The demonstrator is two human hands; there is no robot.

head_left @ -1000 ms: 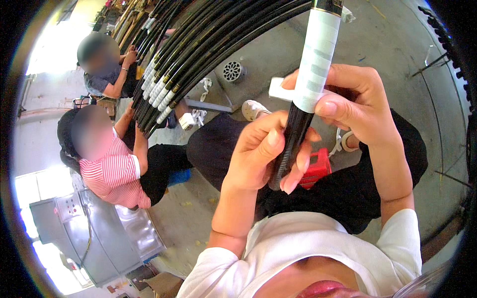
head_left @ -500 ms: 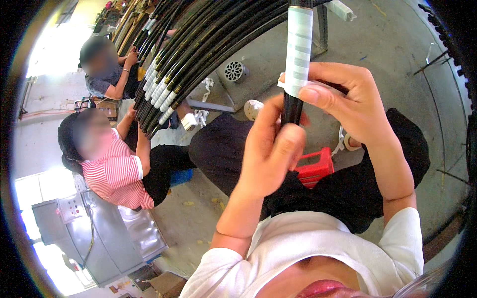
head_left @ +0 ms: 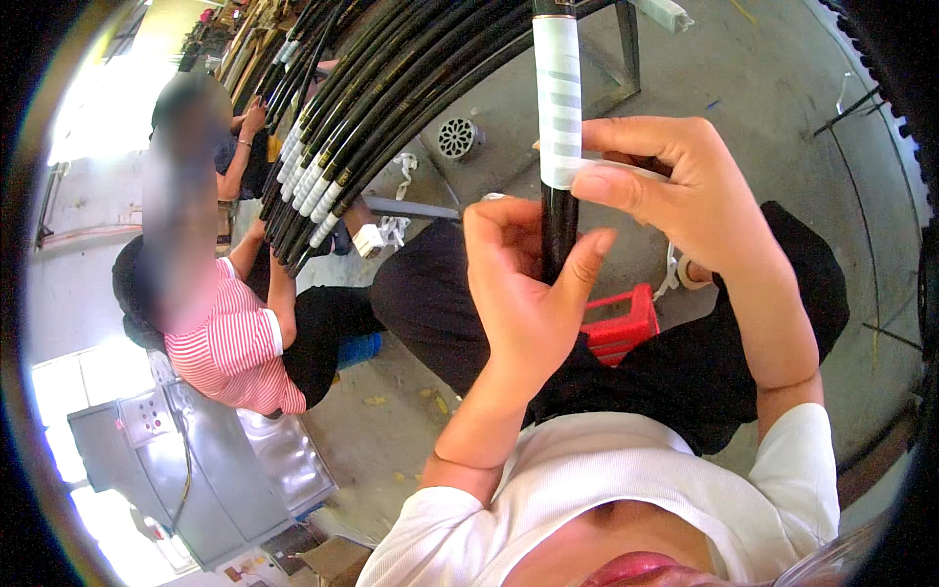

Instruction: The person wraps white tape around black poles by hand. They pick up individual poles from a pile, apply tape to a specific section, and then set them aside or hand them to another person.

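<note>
A black rod (head_left: 558, 230) stands nearly upright in front of me, its upper part wound in overlapping turns of white tape (head_left: 559, 93). My left hand (head_left: 518, 303) is loosely curled round the rod's bare black lower end, the thumb lifted on its right side and the fingers partly hidden behind it. At the lower edge of the winding, my right hand (head_left: 675, 181) pinches the white tape strip between thumb and fingers. The strip runs from the rod into this hand; its far end is hidden.
Many black rods (head_left: 411, 108) with white-wrapped ends lie side by side at upper left. Two co-workers sit beyond them, one in a striped shirt (head_left: 230, 342). A red plastic stool (head_left: 621, 328) stands below my hands. A grey metal cabinet (head_left: 186, 460) is at lower left.
The rod has shifted a little left with both hands. My left hand has loosened, its thumb moving off the rod to the right. My right hand keeps its pinch on the tape.
</note>
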